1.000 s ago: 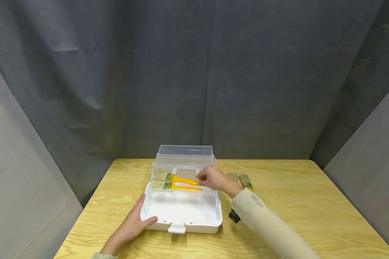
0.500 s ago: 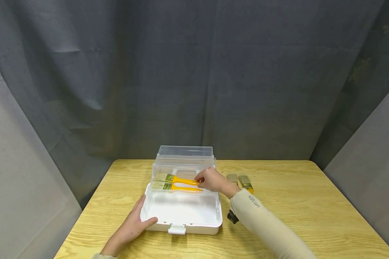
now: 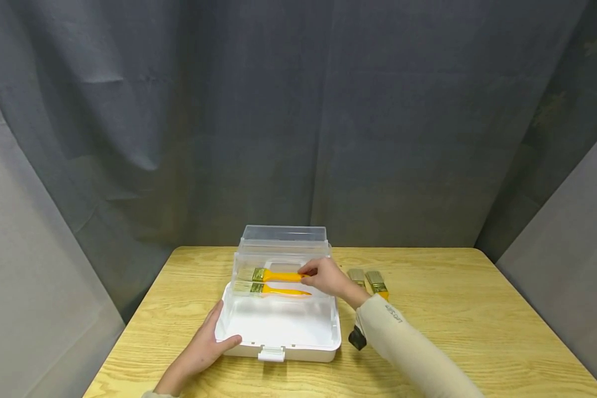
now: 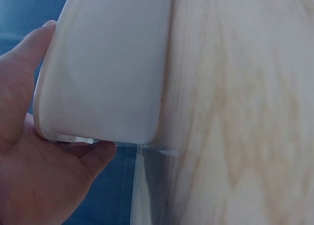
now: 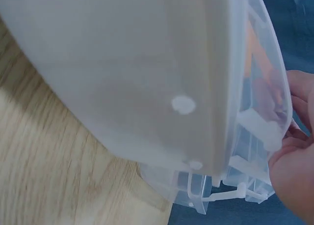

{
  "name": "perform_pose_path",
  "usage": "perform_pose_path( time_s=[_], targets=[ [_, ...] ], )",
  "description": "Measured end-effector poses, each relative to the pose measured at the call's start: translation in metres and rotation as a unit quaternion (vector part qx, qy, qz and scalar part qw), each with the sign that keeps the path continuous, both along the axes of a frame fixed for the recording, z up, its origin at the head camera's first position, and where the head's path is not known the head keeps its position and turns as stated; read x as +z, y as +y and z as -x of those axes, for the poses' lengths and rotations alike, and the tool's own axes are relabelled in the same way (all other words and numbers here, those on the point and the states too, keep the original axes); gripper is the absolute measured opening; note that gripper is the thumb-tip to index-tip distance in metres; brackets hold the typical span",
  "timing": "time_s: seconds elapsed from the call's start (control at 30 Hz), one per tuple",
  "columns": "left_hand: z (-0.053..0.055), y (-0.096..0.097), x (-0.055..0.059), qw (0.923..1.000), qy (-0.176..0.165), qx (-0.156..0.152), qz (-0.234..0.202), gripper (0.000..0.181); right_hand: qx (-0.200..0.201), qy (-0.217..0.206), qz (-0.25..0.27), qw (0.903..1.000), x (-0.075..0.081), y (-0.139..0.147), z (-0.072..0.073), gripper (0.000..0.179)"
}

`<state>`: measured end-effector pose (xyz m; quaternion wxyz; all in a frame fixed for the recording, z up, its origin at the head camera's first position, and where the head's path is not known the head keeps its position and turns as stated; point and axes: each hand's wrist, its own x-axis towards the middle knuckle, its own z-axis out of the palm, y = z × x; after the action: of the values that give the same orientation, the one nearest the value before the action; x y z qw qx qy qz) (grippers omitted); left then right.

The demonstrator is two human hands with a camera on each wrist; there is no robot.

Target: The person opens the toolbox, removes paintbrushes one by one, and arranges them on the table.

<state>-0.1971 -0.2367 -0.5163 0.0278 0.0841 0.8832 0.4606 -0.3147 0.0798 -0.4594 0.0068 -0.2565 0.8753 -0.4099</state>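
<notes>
A white plastic storage box (image 3: 283,323) stands with its clear lid (image 3: 284,233) raised behind it. My left hand (image 3: 202,344) holds the box's front left corner, with the thumb at the front rim and the fingers along the side. Inside the clear tray (image 3: 236,265) raised over the back of the box lie two flat paintbrushes with yellow handles, bristles to the left. At the farther paintbrush (image 3: 281,276), my right hand (image 3: 325,278) pinches the handle's end. The nearer paintbrush (image 3: 283,291) lies alongside it. In the right wrist view, my fingers overlap the tray's clear end wall.
Two more paintbrushes lie on the wooden table right of the box, the left one (image 3: 357,275) partly behind my forearm and the right one (image 3: 376,281) beside it. A white latch (image 3: 271,354) hangs at the box's front. Dark curtain (image 3: 403,138) closes off the back.
My right hand has shifted slightly left and down onto the handle of the farther paintbrush, which has moved slightly left. The left hand and the box stay in place.
</notes>
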Motion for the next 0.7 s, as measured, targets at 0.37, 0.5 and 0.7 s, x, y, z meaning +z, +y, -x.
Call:
perform_pose_path(
  time_s=[0.37, 0.5, 0.7],
  targets=[
    [0.001, 0.0, 0.002, 1.0, -0.001, 0.0, -0.005, 0.105, -0.062, -0.097, 0.132, 0.9844, 0.004, -0.003, -0.004, 0.019],
    [0.001, 0.001, 0.002, 1.0, -0.002, 0.002, -0.009, 0.105, -0.084, -0.112, 0.167, 0.976, 0.005, 0.001, -0.004, 0.021],
    [0.001, 0.0, 0.0, 1.0, 0.002, -0.002, -0.008, 0.106, -0.093, -0.144, 0.22, 0.9603, 0.007, 0.017, -0.006, 0.027]
  ],
)
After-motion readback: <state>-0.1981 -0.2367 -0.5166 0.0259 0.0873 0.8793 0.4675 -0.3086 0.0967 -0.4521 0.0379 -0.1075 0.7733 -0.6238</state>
